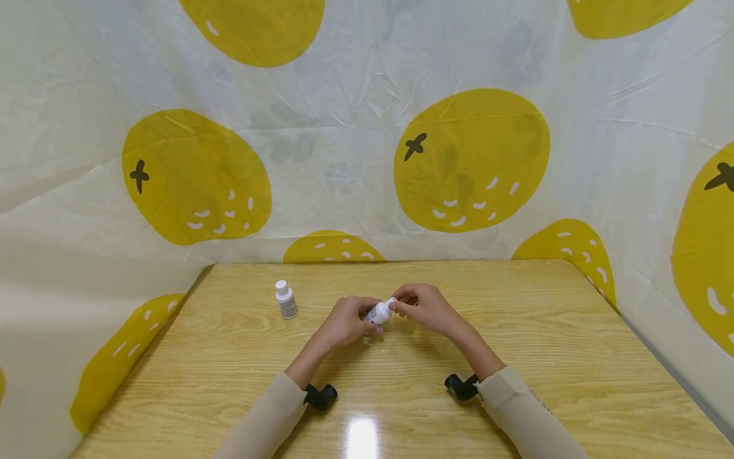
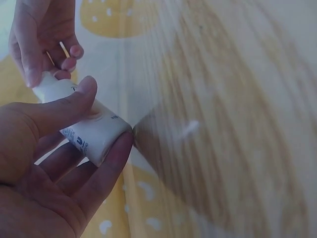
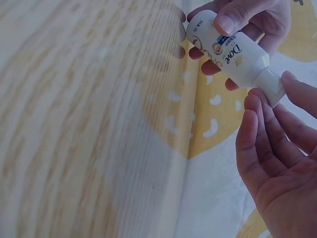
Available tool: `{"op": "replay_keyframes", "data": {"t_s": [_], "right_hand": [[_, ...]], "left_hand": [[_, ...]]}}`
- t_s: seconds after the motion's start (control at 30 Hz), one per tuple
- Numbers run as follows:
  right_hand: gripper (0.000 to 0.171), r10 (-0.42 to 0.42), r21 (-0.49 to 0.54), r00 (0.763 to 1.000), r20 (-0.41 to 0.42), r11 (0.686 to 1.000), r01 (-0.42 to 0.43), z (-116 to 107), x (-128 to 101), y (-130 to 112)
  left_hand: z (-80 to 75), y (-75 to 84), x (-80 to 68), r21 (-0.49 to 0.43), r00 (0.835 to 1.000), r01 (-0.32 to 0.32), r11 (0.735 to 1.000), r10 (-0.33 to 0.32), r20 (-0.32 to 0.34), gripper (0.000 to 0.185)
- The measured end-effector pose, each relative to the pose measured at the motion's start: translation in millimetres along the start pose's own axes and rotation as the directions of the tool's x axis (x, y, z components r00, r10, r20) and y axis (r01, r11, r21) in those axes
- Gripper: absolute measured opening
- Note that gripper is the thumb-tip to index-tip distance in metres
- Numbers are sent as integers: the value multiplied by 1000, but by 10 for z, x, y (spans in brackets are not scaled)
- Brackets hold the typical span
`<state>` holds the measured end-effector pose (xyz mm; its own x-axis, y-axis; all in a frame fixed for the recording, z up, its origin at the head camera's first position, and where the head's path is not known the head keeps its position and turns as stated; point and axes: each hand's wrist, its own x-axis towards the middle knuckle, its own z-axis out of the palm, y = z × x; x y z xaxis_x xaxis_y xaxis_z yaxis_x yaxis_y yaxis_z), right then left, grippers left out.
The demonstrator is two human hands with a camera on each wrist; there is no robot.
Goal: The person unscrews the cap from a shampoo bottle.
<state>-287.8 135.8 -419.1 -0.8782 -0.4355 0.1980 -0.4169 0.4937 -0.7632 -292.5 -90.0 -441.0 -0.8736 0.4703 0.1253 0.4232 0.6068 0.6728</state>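
Observation:
A small white Dove bottle (image 3: pixel 228 52) is held tilted over the table, its white cap (image 3: pixel 269 85) pointing toward my right hand. My left hand (image 1: pixel 346 320) grips the bottle's body, thumb across one side and fingers around the other, as the left wrist view shows. With thumb and fingertips, my right hand (image 1: pixel 427 309) pinches the cap, which sits on the bottle's neck. A second white bottle (image 1: pixel 287 301) with a white cap stands upright on the table, left of my left hand.
The wooden table (image 1: pixel 550 357) spans the area under both arms. Behind it and at the sides hangs a white cloth (image 1: pixel 338 146) printed with large yellow fruit. A black wrist camera (image 1: pixel 321 397) is on the left wrist, and another black camera (image 1: pixel 460 387) on the right.

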Motion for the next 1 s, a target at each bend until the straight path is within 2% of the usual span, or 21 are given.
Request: {"op": "replay_keyframes", "data": {"t_s": [0.27,0.8,1.0], "right_hand": [[21,9,4,1000,-2,1000,-9,1,0,2],[25,9,-18,1000,-11,1000,-9,-4,-2,-9],[29,27,17,1000,-14,1000,-27,-3,8,21]], "left_hand": [[-18,4,5,1,1000,-6,1000,6,21,42],[-15,-14,1,-10,1000,-18,1000,19,18,39],[-19,-11,1,-17,1000,-13,1000,13,15,39]]}}
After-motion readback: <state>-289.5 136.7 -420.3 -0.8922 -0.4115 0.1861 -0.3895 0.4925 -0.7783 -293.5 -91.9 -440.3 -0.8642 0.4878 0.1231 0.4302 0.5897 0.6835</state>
